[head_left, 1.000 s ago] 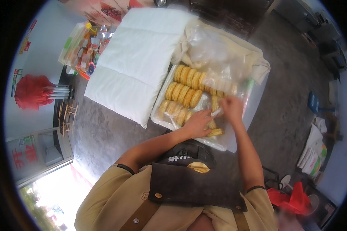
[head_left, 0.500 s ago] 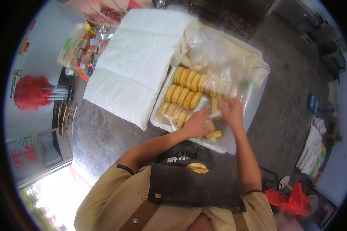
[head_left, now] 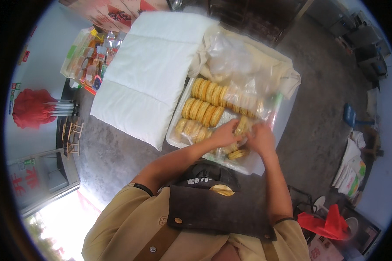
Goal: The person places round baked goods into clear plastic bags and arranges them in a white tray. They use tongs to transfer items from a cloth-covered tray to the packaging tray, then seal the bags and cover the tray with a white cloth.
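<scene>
Round golden flatbreads [head_left: 200, 112] stand on edge in rows in a shallow white tray [head_left: 173, 138]. My left hand [head_left: 225, 134] is over the tray's near middle, fingers bent in and closed on thin clear plastic beside a few flatbreads [head_left: 242, 125]. Facing it, my right hand [head_left: 261, 138] has its fingers curled in toward the same plastic and bread; its fingertips are partly hidden. One flatbread [head_left: 238, 154] leans low in the tray below my hands. Clear plastic sheeting [head_left: 248, 93] drapes over the far right rows, and more covers the near left row.
A white quilted cover [head_left: 139, 78] lies left of the tray. Beige cloth [head_left: 283, 69] is folded back behind it. A box of bottles and packages [head_left: 91, 63] stands far left. Low wooden stools [head_left: 74, 135] and a blue stool [head_left: 349, 115] are on the floor.
My hands have shifted slightly right and closer around the flatbreads between them. The pinched plastic that showed between my fingers is now mostly hidden. The view has shifted a little.
</scene>
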Tool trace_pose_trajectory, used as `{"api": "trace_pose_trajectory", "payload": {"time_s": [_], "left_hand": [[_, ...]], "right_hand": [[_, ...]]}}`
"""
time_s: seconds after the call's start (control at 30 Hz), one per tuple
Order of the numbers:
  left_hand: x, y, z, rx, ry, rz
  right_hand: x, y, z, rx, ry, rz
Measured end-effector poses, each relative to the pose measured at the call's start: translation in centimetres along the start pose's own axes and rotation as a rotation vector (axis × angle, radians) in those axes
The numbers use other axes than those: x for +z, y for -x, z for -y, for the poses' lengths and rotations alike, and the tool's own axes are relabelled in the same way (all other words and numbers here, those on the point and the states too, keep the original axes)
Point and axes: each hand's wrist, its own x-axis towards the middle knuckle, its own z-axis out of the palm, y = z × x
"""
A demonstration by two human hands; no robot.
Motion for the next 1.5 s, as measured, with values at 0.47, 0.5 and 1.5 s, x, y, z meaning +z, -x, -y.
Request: {"api": "trace_pose_trajectory", "payload": {"time_s": [0.47,0.5,1.5], "left_hand": [[-3.0,6.0,-0.3,0.299,-0.293,-0.132],[-3.6,6.9,-0.2,0.320,-0.307,-0.094],[-5.0,7.0,0.4,0.566,-0.323,0.248]], "right_hand": [[-1.5,-1.1,-1.2,-0.198,-0.286,-0.301],[-1.6,0.2,-0.9,-0.274,-0.279,-0.175],[1.7,-7.1,5.5,-0.604,-0.136,0.027]]}}
